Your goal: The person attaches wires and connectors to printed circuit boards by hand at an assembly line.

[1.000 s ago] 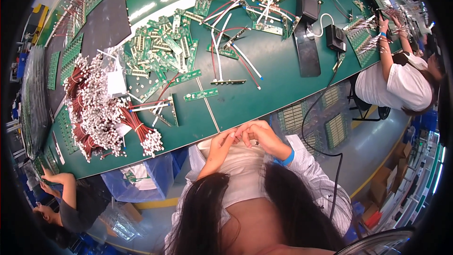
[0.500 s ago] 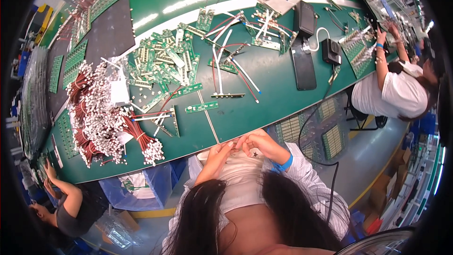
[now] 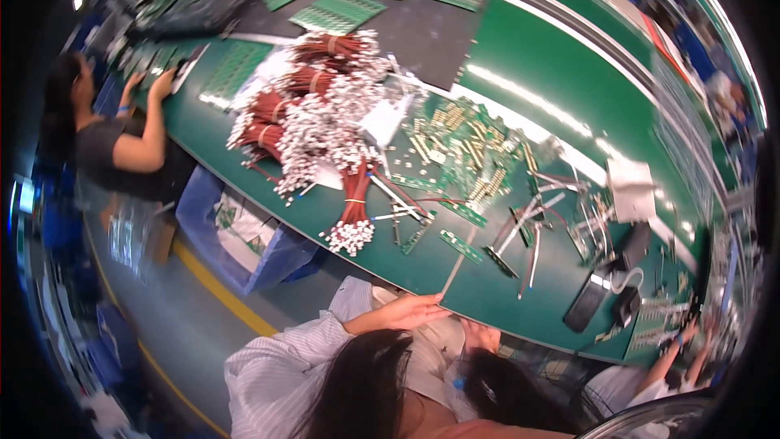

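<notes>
My left hand (image 3: pixel 406 310) is at the front edge of the green table (image 3: pixel 382 268), its fingers stretched out together and nothing visible in them. My right hand (image 3: pixel 481 335) hangs low beside the edge, blurred and partly behind hair, so its fingers cannot be made out. Just beyond the left fingertips, a thin pale strip (image 3: pixel 456 271) runs across the tabletop to a narrow green circuit board (image 3: pixel 461 245). A second narrow board (image 3: pixel 465 212) lies behind it. Left of these sits a tied bundle of red wires (image 3: pixel 356 195) with white connectors.
A large heap of wire bundles (image 3: pixel 305 118) and a pile of small circuit boards (image 3: pixel 467 150) cover the middle. Loose wired boards (image 3: pixel 528 228), a black phone (image 3: pixel 587 302) and a black box (image 3: pixel 626 306) lie rightward. A blue-lined bin (image 3: pixel 244 232) stands below; co-workers sit at both sides.
The view has swung left, so the table's things appear further right. My hands, earlier together with fingertips meeting, are now apart; the left is stretched out and the right lower.
</notes>
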Available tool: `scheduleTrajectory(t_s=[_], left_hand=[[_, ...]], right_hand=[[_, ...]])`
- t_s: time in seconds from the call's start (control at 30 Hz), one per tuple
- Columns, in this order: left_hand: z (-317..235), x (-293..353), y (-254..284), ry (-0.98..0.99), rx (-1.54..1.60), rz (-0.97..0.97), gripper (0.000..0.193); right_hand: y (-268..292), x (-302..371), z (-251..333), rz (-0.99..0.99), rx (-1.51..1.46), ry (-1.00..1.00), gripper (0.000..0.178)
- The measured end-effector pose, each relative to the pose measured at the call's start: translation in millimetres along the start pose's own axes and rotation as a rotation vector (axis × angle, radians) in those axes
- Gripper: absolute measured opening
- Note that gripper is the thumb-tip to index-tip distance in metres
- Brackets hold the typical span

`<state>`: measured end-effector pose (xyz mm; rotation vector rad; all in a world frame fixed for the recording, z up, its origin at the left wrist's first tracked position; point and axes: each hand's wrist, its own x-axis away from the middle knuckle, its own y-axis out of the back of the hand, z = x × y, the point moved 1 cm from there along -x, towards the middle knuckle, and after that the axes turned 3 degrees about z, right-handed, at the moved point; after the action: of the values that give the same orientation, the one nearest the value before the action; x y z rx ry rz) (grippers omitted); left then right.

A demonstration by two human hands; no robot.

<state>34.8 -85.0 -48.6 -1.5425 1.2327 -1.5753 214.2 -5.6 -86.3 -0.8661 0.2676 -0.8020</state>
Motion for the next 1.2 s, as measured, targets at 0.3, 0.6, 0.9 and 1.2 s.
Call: scheduleTrajectory(t_s=[0.3, 0.6, 0.9, 1.2], left_hand=[[-37, 48, -2, -0.187, 0.077, -0.040, 0.033], [-84, 66, -25, -0.367, 0.156, -0.251, 0.032], [-76, 59, -37, -0.446, 0.242, -0.241, 0.032], [-112, 147, -169, -1.023, -0.077, 0.376, 0.054]], right_hand=[[2, -71, -11, 0.246, 0.156, -0.263, 0.034], [-30, -121, -12, 0.424, 0.366, -0.421, 0.035], [-56, -130, 20, 0.453, 0.594, -0.466, 0.037], [-80, -76, 72, 0.298, 0.786, -0.564, 0.039]])
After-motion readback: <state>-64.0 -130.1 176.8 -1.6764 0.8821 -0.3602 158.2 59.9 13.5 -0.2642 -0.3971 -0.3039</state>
